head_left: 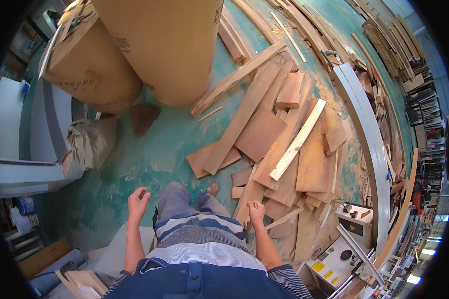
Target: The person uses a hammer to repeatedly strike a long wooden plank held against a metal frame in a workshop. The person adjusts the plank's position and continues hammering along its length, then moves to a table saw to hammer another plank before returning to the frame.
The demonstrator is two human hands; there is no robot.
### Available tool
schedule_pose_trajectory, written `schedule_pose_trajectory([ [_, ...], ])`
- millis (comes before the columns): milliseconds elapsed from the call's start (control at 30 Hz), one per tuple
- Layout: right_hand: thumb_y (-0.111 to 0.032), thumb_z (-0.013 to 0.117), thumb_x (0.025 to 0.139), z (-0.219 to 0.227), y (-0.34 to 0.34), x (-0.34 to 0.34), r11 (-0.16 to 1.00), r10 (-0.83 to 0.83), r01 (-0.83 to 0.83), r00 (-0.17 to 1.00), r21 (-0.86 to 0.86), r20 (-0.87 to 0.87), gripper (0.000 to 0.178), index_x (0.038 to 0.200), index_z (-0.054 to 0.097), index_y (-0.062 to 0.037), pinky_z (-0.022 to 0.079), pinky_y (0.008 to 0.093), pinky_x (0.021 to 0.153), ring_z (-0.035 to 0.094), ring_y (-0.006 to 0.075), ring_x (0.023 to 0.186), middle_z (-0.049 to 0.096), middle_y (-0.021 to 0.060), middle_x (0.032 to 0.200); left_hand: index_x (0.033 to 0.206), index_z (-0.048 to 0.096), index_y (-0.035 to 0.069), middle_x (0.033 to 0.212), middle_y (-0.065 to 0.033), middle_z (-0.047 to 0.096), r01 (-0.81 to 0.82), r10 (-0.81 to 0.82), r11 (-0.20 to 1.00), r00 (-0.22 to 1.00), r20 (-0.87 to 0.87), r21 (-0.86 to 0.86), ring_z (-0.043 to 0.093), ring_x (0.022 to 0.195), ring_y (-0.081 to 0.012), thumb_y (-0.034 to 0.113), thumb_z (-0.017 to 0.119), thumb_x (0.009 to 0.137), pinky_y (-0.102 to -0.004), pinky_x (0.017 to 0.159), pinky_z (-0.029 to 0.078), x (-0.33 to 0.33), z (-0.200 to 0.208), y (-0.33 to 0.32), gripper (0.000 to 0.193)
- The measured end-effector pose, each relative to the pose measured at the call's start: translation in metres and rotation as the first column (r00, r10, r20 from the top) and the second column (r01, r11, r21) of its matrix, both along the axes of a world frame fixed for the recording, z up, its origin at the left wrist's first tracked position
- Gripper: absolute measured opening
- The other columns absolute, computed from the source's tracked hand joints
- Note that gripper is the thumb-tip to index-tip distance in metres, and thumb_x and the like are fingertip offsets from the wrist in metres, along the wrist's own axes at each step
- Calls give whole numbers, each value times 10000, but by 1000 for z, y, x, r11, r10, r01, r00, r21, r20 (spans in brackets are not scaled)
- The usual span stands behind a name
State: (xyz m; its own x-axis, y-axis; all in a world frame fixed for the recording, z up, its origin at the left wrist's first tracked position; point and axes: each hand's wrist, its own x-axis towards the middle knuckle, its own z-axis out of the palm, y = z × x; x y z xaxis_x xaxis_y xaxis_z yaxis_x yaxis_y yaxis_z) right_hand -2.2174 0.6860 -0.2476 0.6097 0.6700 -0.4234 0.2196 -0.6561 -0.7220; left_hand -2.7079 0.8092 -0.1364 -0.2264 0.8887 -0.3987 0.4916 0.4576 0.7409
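Note:
My left hand (138, 202) hangs in the air beside my left leg, over the green floor (164, 144). Its fingers are curled in toward the thumb, and nothing shows in them. On the other side, my right hand (256, 212) is closed in a loose fist, also with no object visible. It hovers at the near edge of a heap of wooden boards (259, 134), touching none of them as far as I can see. A pale wood strip (298, 140) lies slantwise on top of that heap, just ahead of my right hand.
Two large brown drums (159, 50) stand ahead on the left, a crumpled sack (91, 142) near them. To the right runs a long grey metal machine rail (366, 144) with a control box (354, 219). Long planks (257, 20) and sawdust cover the floor ahead.

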Motion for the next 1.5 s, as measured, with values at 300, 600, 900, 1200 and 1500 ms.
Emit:
schedule_pose_trajectory([
  [300,-197,730,919,30,193,15,977,-81,44,982,209,172,237,831,728,24,495,337,621,605,138,643,667,72,682,1174,710,-37,1014,-170,769,204,-204,979,979,25,7,748,928,-228,153,760,886,-349,850,573,-1,-35,223,348],
  [600,-287,752,947,-5,310,-71,896,-421,442,876,44,-235,300,823,740,-14,450,310,541,575,121,594,659,19,718,1192,706,0,1013,-194,744,549,-568,793,823,-8,265,714,869,-326,198,745,903,-404,771,550,45,21,508,352],
  [900,-207,760,909,-10,380,-105,701,-674,712,651,-27,-350,240,775,720,-12,413,313,461,535,154,462,613,39,628,1206,691,14,958,-135,734,692,-724,686,679,120,227,689,820,-251,210,736,922,-380,748,538,138,30,622,348],
  [1200,-347,867,854,-93,478,-8,872,-488,489,861,-35,-145,310,873,801,-44,436,294,575,536,99,581,654,-13,662,1175,703,-16,1061,-168,758,779,-806,592,580,122,206,736,974,-250,185,763,905,-368,872,565,306,39,736,341],
  [1500,-225,769,932,-22,635,227,824,-535,564,802,43,-265,233,815,719,-31,438,276,488,537,87,580,591,-14,645,1117,687,34,1040,-202,713,756,-829,511,559,2,410,683,996,-414,181,736,912,-453,845,558,514,76,876,257],
])
